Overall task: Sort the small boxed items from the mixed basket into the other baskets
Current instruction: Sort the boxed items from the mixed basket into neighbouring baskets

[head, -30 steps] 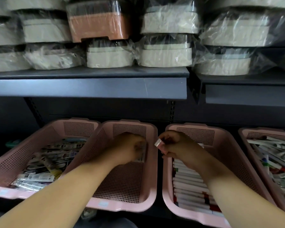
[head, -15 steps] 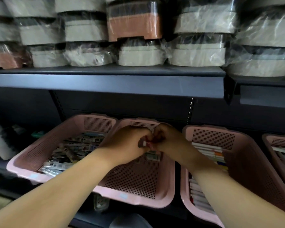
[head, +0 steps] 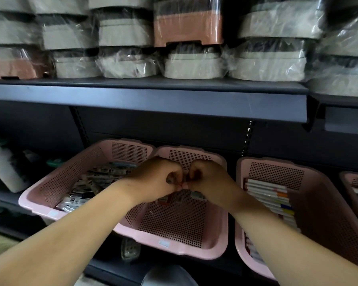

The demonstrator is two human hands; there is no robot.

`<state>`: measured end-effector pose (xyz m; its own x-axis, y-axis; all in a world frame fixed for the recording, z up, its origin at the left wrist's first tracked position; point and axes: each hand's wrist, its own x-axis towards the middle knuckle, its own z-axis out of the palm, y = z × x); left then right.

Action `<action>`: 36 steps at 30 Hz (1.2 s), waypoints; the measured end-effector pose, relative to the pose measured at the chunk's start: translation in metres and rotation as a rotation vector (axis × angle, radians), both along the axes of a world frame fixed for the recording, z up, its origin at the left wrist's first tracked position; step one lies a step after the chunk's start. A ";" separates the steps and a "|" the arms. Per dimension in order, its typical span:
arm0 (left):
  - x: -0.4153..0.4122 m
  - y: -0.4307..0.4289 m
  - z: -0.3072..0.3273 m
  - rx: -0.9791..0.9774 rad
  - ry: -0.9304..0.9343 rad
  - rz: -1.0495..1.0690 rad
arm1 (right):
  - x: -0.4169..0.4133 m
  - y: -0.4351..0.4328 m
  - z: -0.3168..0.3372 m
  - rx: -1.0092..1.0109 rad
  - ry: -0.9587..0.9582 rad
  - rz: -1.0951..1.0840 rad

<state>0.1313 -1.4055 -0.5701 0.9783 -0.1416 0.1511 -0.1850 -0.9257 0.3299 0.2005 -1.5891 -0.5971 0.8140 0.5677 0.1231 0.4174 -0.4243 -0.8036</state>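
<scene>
While plastic-wrapped beige tubs (head: 190, 67) crowded the dark metal shelf (head: 145, 98) overhead, the left hand (head: 155, 178) and right hand (head: 207, 180) sat knuckle to knuckle above the middle pink perforated plastic basket (head: 174, 228). Curled fingers of both pinched a small pale boxed item (head: 182, 184), nearly all hidden, long axis unreadable. Long white boxes (head: 267, 195) in the right-side pink basket (head: 329, 203) ran left-right, and the left forearm blocked part of the mixed pink basket (head: 50, 195).
</scene>
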 end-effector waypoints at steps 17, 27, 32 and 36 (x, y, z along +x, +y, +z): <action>-0.001 0.023 -0.063 0.300 0.311 0.045 | 0.019 -0.028 -0.024 -0.160 -0.034 -0.055; 0.003 0.024 -0.070 0.286 0.274 0.089 | 0.022 -0.030 -0.025 -0.145 -0.011 -0.076; 0.004 0.024 -0.075 0.277 0.248 0.098 | 0.022 -0.032 -0.026 -0.146 -0.006 -0.072; 0.003 0.025 -0.074 0.266 0.245 0.092 | 0.021 -0.031 -0.025 -0.114 0.021 -0.066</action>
<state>0.1342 -1.3807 -0.6438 0.9913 -0.0547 -0.1194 -0.0428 -0.9941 0.0998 0.2216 -1.6204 -0.6222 0.8519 0.5219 0.0429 0.3688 -0.5398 -0.7567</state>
